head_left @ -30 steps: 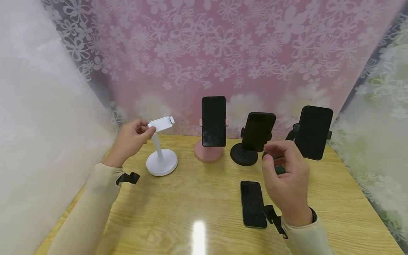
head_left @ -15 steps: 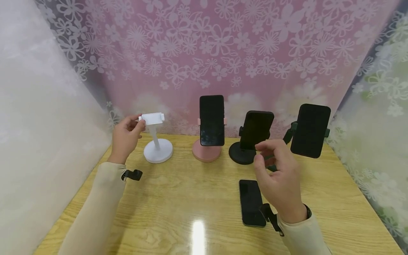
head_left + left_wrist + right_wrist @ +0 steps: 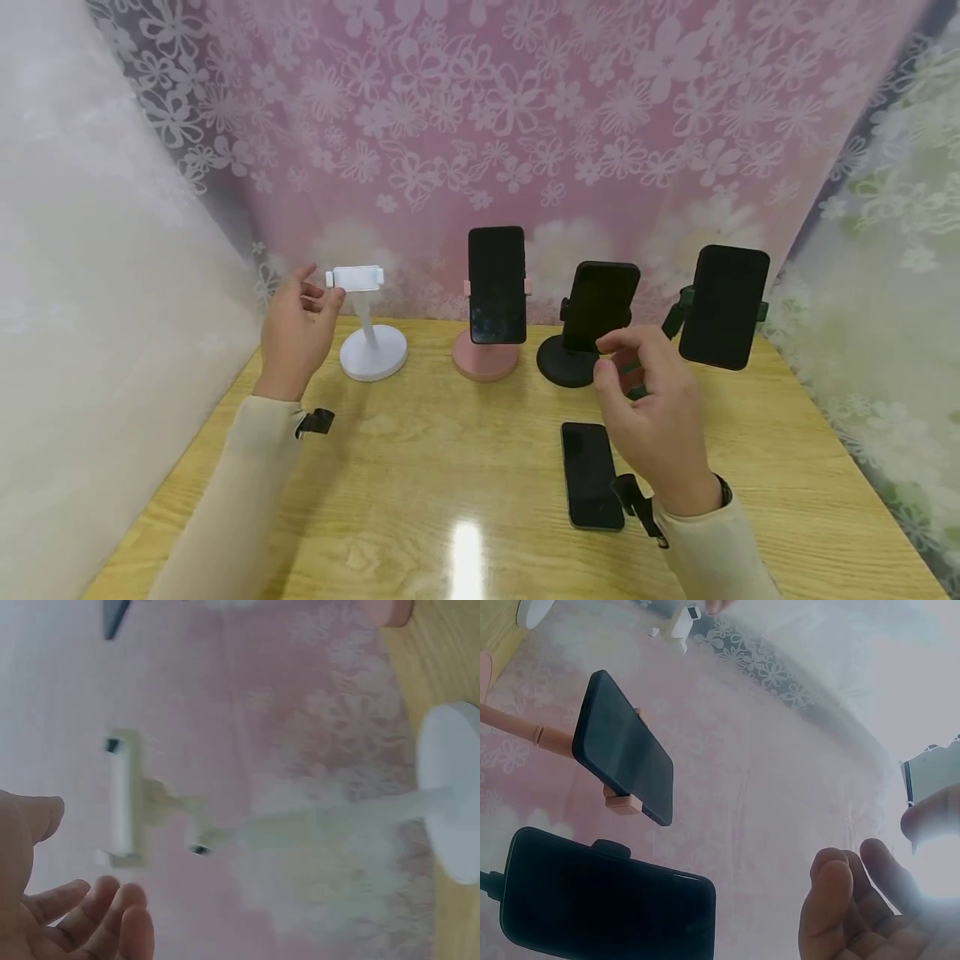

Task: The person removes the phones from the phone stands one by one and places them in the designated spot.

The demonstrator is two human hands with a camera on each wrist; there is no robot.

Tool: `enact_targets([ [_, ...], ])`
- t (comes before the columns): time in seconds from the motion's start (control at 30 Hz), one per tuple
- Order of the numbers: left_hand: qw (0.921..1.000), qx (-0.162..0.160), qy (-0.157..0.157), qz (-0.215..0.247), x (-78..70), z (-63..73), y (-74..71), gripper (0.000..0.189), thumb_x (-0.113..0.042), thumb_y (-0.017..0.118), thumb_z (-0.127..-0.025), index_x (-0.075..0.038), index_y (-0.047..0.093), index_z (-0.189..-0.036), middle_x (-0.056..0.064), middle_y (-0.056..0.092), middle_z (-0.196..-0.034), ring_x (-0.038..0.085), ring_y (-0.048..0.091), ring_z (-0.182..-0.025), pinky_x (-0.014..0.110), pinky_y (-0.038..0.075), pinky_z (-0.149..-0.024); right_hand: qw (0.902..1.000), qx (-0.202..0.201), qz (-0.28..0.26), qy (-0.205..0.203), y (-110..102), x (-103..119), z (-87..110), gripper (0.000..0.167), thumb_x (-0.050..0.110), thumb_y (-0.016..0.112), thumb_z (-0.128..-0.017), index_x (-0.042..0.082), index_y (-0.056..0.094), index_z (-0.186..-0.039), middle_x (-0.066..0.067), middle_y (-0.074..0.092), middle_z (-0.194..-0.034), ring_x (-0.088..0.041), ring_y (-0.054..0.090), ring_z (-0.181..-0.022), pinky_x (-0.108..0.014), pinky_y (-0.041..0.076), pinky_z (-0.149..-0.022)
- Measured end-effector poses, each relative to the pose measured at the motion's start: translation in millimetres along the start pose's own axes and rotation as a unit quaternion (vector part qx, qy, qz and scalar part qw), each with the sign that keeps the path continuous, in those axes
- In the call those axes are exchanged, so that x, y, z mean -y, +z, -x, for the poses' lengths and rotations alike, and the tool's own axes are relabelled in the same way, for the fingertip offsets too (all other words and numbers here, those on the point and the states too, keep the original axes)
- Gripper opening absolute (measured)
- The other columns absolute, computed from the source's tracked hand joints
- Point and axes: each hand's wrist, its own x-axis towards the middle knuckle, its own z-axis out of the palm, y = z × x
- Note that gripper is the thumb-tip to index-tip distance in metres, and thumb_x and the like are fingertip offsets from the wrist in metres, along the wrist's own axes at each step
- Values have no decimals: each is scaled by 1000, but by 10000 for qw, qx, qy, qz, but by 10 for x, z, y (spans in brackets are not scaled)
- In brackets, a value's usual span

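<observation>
A white phone stand (image 3: 372, 354) stands at the left back of the table, its holder (image 3: 357, 279) without a phone. My left hand (image 3: 294, 337) is beside that holder, thumb and fingers spread; the left wrist view has a gap between the fingers (image 3: 105, 922) and the holder (image 3: 126, 799). My right hand (image 3: 658, 417) hovers loosely curled and holds nothing, in front of the black stand (image 3: 564, 362) and a dark green stand (image 3: 677, 312) partly hidden behind it. A black phone (image 3: 592, 479) lies flat on the table, left of the right wrist.
Phones sit upright in the pink stand's (image 3: 486, 358) clamp, the black stand's and the green one's: a tall phone (image 3: 497, 283), a tilted phone (image 3: 602, 304) and another phone (image 3: 725, 307). A pink flowered curtain (image 3: 450, 125) hangs behind the wooden table (image 3: 390, 483).
The white stand has been pushed back toward the curtain and its holder levelled. My left hand has let go of the holder. The right hand has barely moved.
</observation>
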Motion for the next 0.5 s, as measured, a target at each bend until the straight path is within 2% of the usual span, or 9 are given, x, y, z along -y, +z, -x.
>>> enact_targets([
  [0.07,9995,-154,258,94,-140,102,-33,57,-37,63,-104,-5,50,-149,17,61,-117,32,62,-101,46,50,-86,10000,16,29,9,21,-6,-1,19,-2,63,-91,1,66,-109,-7,65,-95,-10,56,-78,-13,49,-70],
  [0.13,9972,-259,651,266,-275,201,-47,49,-30,66,-102,-1,55,-140,16,61,-114,29,62,-97,42,49,-84,10000,52,77,-2,43,-23,4,18,-1,64,-91,1,66,-109,-6,65,-95,-10,57,-78,-13,49,-70],
  [0.27,9886,-187,1316,713,-559,377,-90,37,-21,70,-99,-1,60,-130,11,64,-107,21,63,-93,31,50,-80,9999,107,127,-8,65,-58,17,17,-1,63,-91,1,66,-108,-6,65,-95,-10,57,-78,-12,49,-69],
  [0.4,9751,-170,1762,1335,-772,516,-150,29,-12,70,-97,-2,62,-124,5,65,-99,14,61,-90,22,50,-75,10000,62,67,5,58,-74,21,18,-3,63,-91,1,66,-108,-6,64,-96,-10,56,-79,-12,49,-70],
  [0.5,9585,-135,1986,2043,-886,607,-165,27,-8,71,-96,0,63,-121,3,64,-95,13,61,-88,22,51,-74,10000,20,56,15,54,-73,23,17,-4,64,-91,0,67,-107,-5,63,-95,-10,56,-80,-12,48,-70],
])
